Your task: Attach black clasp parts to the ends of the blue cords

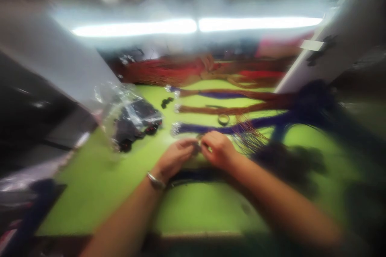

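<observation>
My left hand [176, 156], with a metal bangle [156, 180] at the wrist, is closed in a pinch on a small dark piece, probably a black connector [197, 147]. Fingertip to fingertip with it, my right hand [219, 148] is also pinched shut; what lies in its fingers is too blurred to name. Just beyond both hands runs a bundle of dark blue wires [205, 128] with whitish ends at the left. Beneath the wrists, a dark bundle [196, 174] lies on the green tabletop [199, 209].
A clear plastic bag of black parts [138, 116] lies at left, near several loose black pieces [167, 102]. Brown wire bundles [217, 109] and a tape roll [223, 119] lie beyond my hands. Red wires [163, 70] fill the back, under bright tubes [135, 28]. Dark wires [313, 100] heap at right.
</observation>
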`<control>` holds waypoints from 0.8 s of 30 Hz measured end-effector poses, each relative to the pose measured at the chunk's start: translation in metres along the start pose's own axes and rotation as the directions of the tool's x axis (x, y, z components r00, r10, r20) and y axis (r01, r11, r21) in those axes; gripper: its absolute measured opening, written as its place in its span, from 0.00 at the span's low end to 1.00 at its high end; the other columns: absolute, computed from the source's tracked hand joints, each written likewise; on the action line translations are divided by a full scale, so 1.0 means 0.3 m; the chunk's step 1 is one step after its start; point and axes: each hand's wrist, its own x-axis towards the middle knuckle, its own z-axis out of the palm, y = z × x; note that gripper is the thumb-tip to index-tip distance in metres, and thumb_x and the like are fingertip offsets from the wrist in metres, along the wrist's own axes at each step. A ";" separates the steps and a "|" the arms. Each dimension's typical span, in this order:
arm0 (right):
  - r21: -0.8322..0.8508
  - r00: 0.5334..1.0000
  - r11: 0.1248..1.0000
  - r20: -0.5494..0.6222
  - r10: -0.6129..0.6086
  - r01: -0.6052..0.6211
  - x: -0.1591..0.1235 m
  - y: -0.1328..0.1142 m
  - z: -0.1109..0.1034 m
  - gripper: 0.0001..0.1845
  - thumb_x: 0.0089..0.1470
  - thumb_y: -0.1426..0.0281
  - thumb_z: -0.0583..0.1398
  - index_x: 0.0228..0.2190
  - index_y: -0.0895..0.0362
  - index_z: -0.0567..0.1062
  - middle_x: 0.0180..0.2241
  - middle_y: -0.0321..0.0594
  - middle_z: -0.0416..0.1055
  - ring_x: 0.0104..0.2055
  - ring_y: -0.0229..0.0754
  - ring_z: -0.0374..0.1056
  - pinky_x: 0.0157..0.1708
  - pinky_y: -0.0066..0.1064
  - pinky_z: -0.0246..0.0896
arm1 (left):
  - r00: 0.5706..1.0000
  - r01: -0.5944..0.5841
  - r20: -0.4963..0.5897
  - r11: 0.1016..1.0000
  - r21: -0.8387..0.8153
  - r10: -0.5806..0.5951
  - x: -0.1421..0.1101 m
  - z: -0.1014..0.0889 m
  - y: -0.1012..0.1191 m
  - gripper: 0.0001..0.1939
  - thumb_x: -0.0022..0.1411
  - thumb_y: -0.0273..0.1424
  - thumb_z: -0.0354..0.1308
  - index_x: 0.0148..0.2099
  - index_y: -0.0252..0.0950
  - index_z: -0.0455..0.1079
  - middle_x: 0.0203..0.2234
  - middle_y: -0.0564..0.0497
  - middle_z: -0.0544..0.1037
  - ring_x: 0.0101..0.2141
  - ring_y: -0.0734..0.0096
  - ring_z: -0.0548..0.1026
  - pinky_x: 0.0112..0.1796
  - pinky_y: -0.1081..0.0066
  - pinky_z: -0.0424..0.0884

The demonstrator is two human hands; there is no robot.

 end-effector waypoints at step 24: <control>-0.010 0.991 0.995 0.091 0.099 -0.099 -0.033 -0.009 0.056 0.06 0.50 0.74 0.54 0.23 0.57 0.67 0.22 0.39 0.65 0.25 0.38 0.57 0.27 0.30 0.47 | 0.998 -0.059 0.045 0.985 0.159 0.053 0.011 -0.017 -0.029 0.15 0.52 0.31 0.64 0.44 0.34 0.75 0.37 0.46 0.78 0.33 0.73 0.73 0.35 0.75 0.67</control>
